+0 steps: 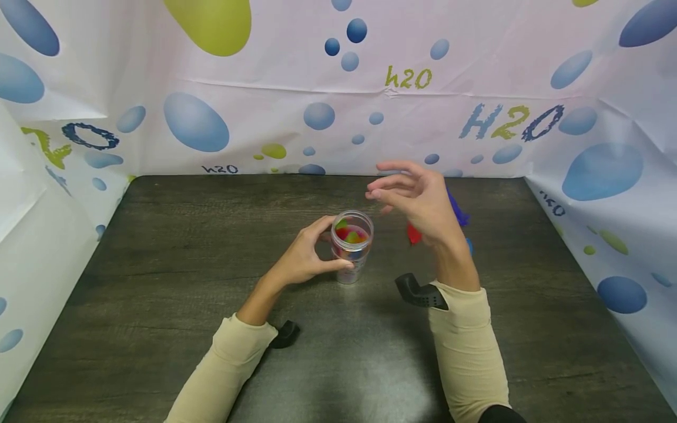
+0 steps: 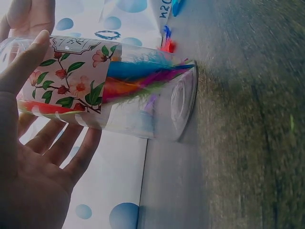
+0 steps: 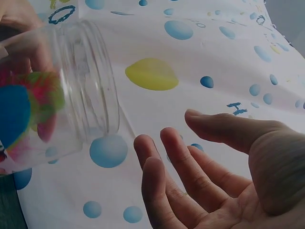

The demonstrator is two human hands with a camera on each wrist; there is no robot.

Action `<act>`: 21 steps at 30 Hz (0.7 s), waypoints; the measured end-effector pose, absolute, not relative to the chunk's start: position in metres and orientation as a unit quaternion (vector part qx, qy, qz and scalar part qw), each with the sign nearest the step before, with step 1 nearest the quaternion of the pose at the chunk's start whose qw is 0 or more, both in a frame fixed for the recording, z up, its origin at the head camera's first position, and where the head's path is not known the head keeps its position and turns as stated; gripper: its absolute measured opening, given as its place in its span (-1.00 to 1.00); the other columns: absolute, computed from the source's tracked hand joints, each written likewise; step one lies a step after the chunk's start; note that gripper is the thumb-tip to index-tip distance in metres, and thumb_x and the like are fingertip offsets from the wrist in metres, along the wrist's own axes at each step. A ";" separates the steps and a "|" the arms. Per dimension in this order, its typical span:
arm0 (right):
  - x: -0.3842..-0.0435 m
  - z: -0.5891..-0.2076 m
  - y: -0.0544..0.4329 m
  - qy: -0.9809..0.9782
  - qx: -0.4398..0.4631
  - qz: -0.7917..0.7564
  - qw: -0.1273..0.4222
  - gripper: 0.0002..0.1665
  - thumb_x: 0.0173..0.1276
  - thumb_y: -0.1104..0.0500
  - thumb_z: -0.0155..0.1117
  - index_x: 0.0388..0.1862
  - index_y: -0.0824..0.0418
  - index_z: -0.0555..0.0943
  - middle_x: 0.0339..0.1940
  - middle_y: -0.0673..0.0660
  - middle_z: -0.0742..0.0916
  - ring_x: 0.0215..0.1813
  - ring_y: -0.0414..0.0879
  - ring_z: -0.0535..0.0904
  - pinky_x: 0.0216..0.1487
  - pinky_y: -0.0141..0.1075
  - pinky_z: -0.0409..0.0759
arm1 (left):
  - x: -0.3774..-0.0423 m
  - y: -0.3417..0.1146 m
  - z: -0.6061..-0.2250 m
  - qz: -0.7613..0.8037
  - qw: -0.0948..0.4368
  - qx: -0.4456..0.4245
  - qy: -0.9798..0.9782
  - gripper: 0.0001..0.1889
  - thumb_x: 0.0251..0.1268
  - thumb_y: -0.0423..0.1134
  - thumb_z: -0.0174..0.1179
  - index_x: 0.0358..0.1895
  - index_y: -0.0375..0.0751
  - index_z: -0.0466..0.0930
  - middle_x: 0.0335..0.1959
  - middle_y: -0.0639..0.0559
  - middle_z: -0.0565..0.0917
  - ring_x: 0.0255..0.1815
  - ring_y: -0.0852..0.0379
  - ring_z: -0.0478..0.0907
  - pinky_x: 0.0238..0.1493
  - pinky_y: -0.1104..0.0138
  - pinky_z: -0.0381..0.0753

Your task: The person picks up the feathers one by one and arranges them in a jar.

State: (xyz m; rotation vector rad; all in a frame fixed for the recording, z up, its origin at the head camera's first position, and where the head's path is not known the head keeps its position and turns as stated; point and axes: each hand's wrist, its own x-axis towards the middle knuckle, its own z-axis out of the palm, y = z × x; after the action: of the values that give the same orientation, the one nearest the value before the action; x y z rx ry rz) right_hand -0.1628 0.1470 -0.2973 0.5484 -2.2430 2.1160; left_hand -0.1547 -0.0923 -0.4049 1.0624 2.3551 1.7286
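A clear jar without a lid stands upright on the dark table, with colourful feathers inside. Its flowered label shows in the left wrist view. My left hand grips the jar from the left, thumb on the near side and fingers round the far side. To the right of the jar's mouth and above the table, my right hand has relaxed, slightly bent fingers with nothing between them. In the right wrist view, a gap separates its fingertips from the jar rim.
Partly hidden behind my right hand and wrist, a red feather, a dark blue feather and a lighter blue piece lie on the table. A white sheet with printed bubbles hangs at the back and sides.
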 end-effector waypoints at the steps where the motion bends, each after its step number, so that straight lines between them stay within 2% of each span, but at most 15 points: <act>1: -0.163 -0.298 0.148 -0.714 0.175 0.678 0.007 -0.55 0.41 0.49 0.31 0.27 0.40 0.56 -0.20 0.08 0.83 -0.16 -0.08 0.81 -0.26 -0.21 0.77 | -0.155 -0.092 -0.405 0.555 0.016 0.341 0.758 -0.19 0.05 -0.44 0.57 0.41 -0.43 0.40 0.24 -0.22 0.60 0.20 -0.10 0.58 0.19 0.10 0.68; 5: -0.164 -0.302 0.158 -0.709 0.171 0.684 0.029 -0.58 0.40 0.48 0.33 0.22 0.35 0.60 -0.22 0.09 0.83 -0.18 -0.07 0.81 -0.25 -0.24 0.77 | -0.155 -0.093 -0.405 0.553 0.017 0.340 0.760 -0.17 0.03 -0.43 0.59 0.42 -0.41 0.40 0.25 -0.21 0.60 0.20 -0.09 0.58 0.19 0.11 0.67; 7: -0.165 -0.306 0.166 -0.707 0.166 0.686 0.048 -0.60 0.39 0.49 0.34 0.19 0.33 0.63 -0.24 0.07 0.83 -0.20 -0.05 0.81 -0.25 -0.25 0.77 | -0.155 -0.093 -0.406 0.552 0.018 0.340 0.761 -0.18 0.07 -0.34 0.60 0.42 -0.40 0.40 0.25 -0.20 0.59 0.20 -0.08 0.58 0.20 0.11 0.66; 10: -0.166 -0.312 0.179 -0.709 0.152 0.684 0.076 -0.63 0.38 0.49 0.35 0.13 0.28 0.67 -0.26 0.03 0.83 -0.22 -0.07 0.81 -0.26 -0.29 0.76 | -0.155 -0.093 -0.408 0.549 0.019 0.344 0.761 -0.13 0.17 0.02 0.57 0.43 -0.39 0.40 0.24 -0.19 0.59 0.19 -0.07 0.58 0.20 0.12 0.66; 12: -0.166 -0.316 0.186 -0.713 0.142 0.681 0.090 -0.65 0.38 0.49 0.35 0.10 0.26 0.69 -0.27 0.01 0.84 -0.23 -0.11 0.80 -0.26 -0.32 0.75 | -0.155 -0.093 -0.408 0.549 0.019 0.345 0.761 -0.04 0.16 0.27 0.47 0.43 -0.38 0.41 0.24 -0.19 0.59 0.19 -0.07 0.59 0.20 0.12 0.66; 14: -0.166 -0.319 0.192 -0.718 0.132 0.676 0.101 -0.66 0.38 0.48 0.36 0.08 0.24 0.69 -0.28 -0.02 0.84 -0.24 -0.15 0.80 -0.27 -0.35 0.75 | -0.155 -0.093 -0.409 0.550 0.018 0.345 0.760 0.05 0.11 0.44 0.37 0.43 -0.38 0.41 0.24 -0.19 0.60 0.18 -0.07 0.59 0.19 0.12 0.67; 17: -0.167 -0.320 0.199 -0.726 0.116 0.669 0.112 -0.69 0.39 0.46 0.37 0.06 0.22 0.70 -0.30 -0.05 0.83 -0.25 -0.18 0.80 -0.28 -0.38 0.74 | -0.156 -0.093 -0.409 0.552 0.016 0.344 0.759 0.02 0.13 0.37 0.42 0.42 -0.40 0.41 0.24 -0.19 0.60 0.17 -0.08 0.59 0.18 0.12 0.67; 21: -0.170 -0.321 0.204 -0.730 0.091 0.666 0.122 -0.72 0.38 0.43 0.40 -0.02 0.17 0.72 -0.33 -0.06 0.84 -0.28 -0.17 0.81 -0.33 -0.41 0.72 | -0.156 -0.094 -0.408 0.549 0.017 0.342 0.762 -0.16 0.15 -0.09 0.59 0.42 -0.40 0.41 0.24 -0.19 0.60 0.17 -0.07 0.59 0.19 0.13 0.67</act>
State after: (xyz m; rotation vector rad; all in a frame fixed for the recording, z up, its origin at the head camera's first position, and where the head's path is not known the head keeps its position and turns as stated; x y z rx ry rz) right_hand -0.1702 0.2043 -0.3214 0.2657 -2.1317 1.9452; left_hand -0.1555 -0.0939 -0.4076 1.0641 2.3704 1.7062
